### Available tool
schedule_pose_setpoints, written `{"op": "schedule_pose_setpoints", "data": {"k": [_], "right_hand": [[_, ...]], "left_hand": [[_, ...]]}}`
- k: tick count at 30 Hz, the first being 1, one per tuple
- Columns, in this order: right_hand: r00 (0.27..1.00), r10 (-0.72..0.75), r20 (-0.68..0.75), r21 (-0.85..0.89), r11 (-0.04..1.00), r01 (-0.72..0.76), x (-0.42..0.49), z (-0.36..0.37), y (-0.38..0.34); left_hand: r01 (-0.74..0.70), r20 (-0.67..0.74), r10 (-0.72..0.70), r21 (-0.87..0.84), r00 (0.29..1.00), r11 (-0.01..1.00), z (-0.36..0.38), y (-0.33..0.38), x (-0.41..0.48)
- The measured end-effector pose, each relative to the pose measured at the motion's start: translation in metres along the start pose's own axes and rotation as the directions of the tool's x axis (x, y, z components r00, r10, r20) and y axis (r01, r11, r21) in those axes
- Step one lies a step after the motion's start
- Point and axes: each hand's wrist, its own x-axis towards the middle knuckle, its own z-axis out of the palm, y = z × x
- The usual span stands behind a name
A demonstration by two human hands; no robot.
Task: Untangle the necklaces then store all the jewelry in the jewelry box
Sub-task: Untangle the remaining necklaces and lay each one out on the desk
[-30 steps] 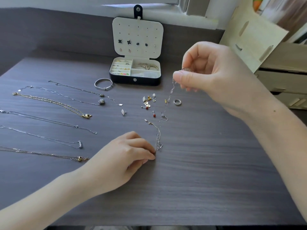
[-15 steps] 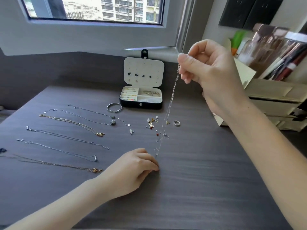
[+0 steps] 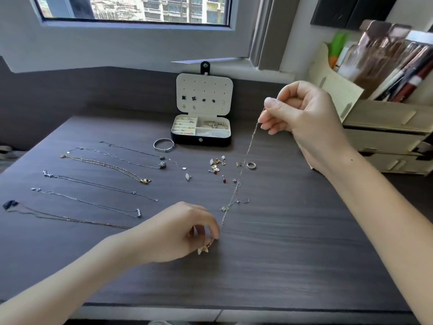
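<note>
Chain between left hand, right hand

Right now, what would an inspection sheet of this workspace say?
Surface: dark wood-grain table, jewelry spread on it.
Job's things: box open at the back, lid upright, studs pinned in it; chain stretched between both hands, small bits tangled along it; six necklaces laid in rows at left; bangle, ring and loose earrings near the box.
Clutter: nothing seen.
Hands: left hand pinches the chain's low end near the table; right hand pinches its top end, raised.
Cables: nothing seen.
Surroundings: window behind, wooden organiser at right.
</note>
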Motion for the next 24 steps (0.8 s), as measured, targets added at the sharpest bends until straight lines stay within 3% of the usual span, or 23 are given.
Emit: {"op": "schedule_pose_setpoints", "data": {"k": [6, 10, 15, 20, 24], "right_hand": [[0.997, 0.013, 0.075, 0.072, 0.997, -0.018, -0.007, -0.003, -0.005], [0.994, 0.002, 0.106, 0.117, 0.993, -0.014, -0.011, -0.003, -0.009], [0.997, -0.001, 0.076, 0.1, 0.995, -0.006, -0.013, -0.015, -0.008], [0.997, 0.079, 0.003, -0.144, 0.987, -0.077, -0.034, -0.045, 0.015], [0.962, 0.236, 0.14, -0.537, 0.834, -0.126, -0.064, -0.055, 0.046]], "left_hand": [[0.183, -0.222, -0.216, -0.158, 0.951, 0.97, -0.008, 0.003, 0.033], [0.254, -0.104, -0.315, -0.385, 0.943, 0.888, -0.005, 0.01, 0.061], [0.236, -0.036, -0.297, -0.519, 0.954, 0.822, 0.004, 0.013, 0.071], [0.28, -0.056, -0.383, -0.588, 0.922, 0.759, 0.01, 0.012, 0.07], [0.302, -0.077, -0.42, -0.58, 0.904, 0.757, 0.011, 0.011, 0.07]]}}
